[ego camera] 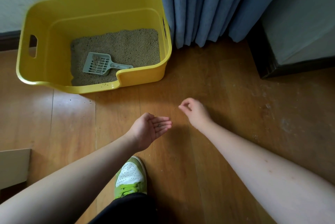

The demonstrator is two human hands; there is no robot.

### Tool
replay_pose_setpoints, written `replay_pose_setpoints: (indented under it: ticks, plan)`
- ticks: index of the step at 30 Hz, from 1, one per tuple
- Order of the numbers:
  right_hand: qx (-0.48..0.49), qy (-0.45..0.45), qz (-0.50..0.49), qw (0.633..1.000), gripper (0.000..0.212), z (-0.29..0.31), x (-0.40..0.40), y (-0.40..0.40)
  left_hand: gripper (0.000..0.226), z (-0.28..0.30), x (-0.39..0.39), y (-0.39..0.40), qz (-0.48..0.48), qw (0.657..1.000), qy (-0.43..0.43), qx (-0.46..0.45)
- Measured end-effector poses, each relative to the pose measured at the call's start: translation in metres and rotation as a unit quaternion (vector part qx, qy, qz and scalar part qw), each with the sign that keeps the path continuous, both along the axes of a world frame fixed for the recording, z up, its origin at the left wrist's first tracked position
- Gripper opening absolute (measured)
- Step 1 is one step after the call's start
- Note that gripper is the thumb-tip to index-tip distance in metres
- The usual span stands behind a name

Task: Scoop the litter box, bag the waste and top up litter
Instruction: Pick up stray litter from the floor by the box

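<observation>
Light, stiff scoop (101, 65) in box (45, 24): best grabbed by handle. Left hand (152, 129) cupped open, holding crumbs; right hand (194, 111) pinching, maybe a crumb.

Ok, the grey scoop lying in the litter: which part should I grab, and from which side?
Take the scoop by its handle, the narrow bar pointing right toward the raised front corner of the yellow litter box. Come in from above on the right, over the low front lip; the right hand looks nearer. The slotted head lies flat on the litter, offering little to grip.
</observation>
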State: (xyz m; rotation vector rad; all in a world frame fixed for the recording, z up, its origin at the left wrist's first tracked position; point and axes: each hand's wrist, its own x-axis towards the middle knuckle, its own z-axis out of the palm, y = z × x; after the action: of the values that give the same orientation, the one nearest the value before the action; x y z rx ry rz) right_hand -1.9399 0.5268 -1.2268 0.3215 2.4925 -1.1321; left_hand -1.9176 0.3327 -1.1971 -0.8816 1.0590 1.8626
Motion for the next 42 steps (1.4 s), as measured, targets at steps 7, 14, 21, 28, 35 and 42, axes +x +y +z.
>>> replay_pose_setpoints:
  ticks: [7, 14, 21, 28, 35, 42]
  plan:
    - [-0.109, 0.007, 0.170, 0.979, 0.010, 0.034, 0.012, -0.044, 0.042, -0.003, -0.001, 0.009, 0.036, 0.999, -0.001, -0.012]
    - [-0.058, 0.063, 0.045, 0.995, 0.025, 0.026, 0.001, -0.033, 0.049, 0.002, -0.012, 0.003, 0.038, 0.999, -0.008, -0.025]
    - [0.089, 0.013, 0.000, 0.996, 0.021, -0.014, -0.004, -0.013, 0.051, 0.003, -0.009, -0.022, 0.064, 0.998, -0.007, -0.029]
    - [0.100, 0.005, 0.006, 0.995, 0.023, -0.021, -0.002, -0.029, 0.051, 0.000, 0.001, -0.038, 0.059, 0.998, -0.013, -0.022]
    - [0.122, 0.017, -0.004, 0.992, 0.016, -0.023, -0.005, -0.033, 0.052, 0.000, 0.002, -0.048, 0.054, 0.998, -0.004, -0.018]
    - [-0.015, -0.015, -0.060, 0.998, 0.027, -0.013, -0.014, -0.024, 0.052, -0.002, -0.001, -0.044, 0.058, 0.998, -0.010, -0.012]
